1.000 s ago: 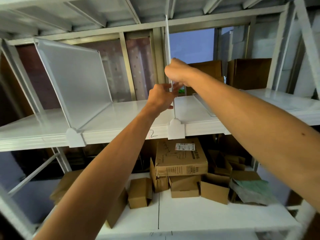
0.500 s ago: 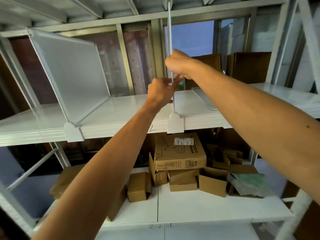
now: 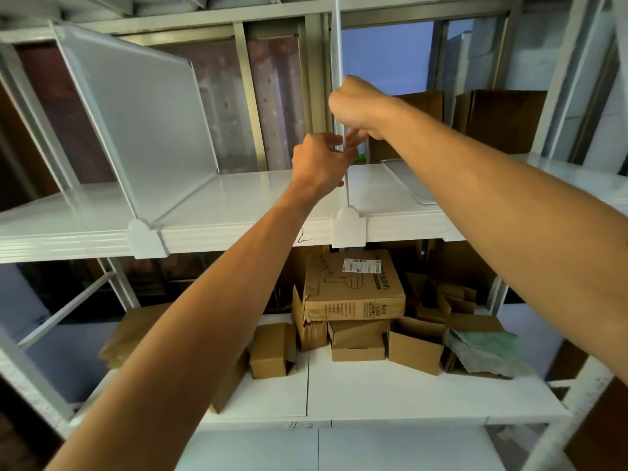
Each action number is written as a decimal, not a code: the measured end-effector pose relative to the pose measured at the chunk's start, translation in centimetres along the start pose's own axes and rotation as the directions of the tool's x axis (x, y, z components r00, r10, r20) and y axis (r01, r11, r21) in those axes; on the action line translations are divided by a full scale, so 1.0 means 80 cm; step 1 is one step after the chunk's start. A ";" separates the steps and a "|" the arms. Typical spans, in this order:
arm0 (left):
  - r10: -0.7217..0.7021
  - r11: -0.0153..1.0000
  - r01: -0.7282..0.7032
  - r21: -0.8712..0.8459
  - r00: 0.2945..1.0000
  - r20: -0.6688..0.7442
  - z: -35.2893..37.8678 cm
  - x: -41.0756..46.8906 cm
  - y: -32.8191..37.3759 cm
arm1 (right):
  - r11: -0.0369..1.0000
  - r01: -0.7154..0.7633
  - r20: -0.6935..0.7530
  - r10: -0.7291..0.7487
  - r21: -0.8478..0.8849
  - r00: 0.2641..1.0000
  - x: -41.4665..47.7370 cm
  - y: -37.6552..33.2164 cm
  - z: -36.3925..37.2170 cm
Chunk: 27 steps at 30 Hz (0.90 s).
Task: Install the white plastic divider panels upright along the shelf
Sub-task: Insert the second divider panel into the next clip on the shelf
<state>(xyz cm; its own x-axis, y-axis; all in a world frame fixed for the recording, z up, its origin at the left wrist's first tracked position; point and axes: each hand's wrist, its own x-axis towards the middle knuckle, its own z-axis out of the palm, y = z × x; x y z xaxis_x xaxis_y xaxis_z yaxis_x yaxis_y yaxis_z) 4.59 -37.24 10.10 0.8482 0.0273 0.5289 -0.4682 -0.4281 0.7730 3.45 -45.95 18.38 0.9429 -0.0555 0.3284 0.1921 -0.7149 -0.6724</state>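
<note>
— Counting the divider panels first: how many are seen on the shelf [image 3: 258,195]?

— Three are seen. One upright divider [image 3: 142,120] is fixed at the left, its base held in a white clip [image 3: 144,237] on the shelf's front edge. A second, the edge-on divider [image 3: 336,45], is stood upright at the middle, above a second clip [image 3: 348,226]. A third, the flat panel [image 3: 407,181], is laid down on the shelf to the right.

— And the hands?

— Two are counted. The right hand [image 3: 356,105] is closed around the edge-on divider at its front edge, higher up. The left hand [image 3: 319,164] is placed just below, with its fingers [image 3: 334,141] loosely curled at the same edge; whether a firm grip is kept cannot be told.

— What is noted of the surface and the room?

— A glossy white metal rack is seen, with a lower shelf [image 3: 373,392] beneath. Several cardboard boxes are piled there, the largest, a labelled box [image 3: 353,283], being stacked on smaller ones, with a greenish sheet [image 3: 486,351] beside them. Two brown cartons [image 3: 503,117] are stood at the back of the upper shelf, on the right.
</note>
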 end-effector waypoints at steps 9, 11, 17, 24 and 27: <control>0.036 0.997 -0.039 0.072 0.999 0.035 0.006 0.003 -0.008 | 1.000 0.015 -0.051 -0.015 -0.010 0.999 0.000 0.007 0.002; 0.049 0.982 -0.060 0.181 0.997 0.061 0.009 0.005 -0.007 | 1.000 0.018 -0.055 -0.018 -0.006 0.998 0.002 0.009 0.002; -0.051 0.980 -0.010 0.198 0.953 0.300 0.018 0.018 0.001 | 1.000 -0.012 -0.048 0.013 0.017 0.999 0.008 0.005 0.004; -0.081 0.992 0.043 0.116 0.935 0.345 0.017 0.018 0.004 | 1.000 -0.003 -0.048 0.004 0.017 0.999 0.018 0.008 0.010; -0.090 0.988 0.039 0.152 0.932 0.351 0.018 0.020 0.006 | 1.000 -0.009 -0.053 0.010 0.030 0.999 0.019 0.010 0.009</control>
<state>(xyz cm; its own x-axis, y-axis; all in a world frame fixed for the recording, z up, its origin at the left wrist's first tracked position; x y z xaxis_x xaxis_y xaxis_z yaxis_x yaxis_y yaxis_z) 6.09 -38.73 10.79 0.9197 -0.2531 0.3000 -0.3922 -0.5589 0.7306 5.21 -46.07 17.84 0.9292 -0.0992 0.3559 0.1920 -0.6934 -0.6945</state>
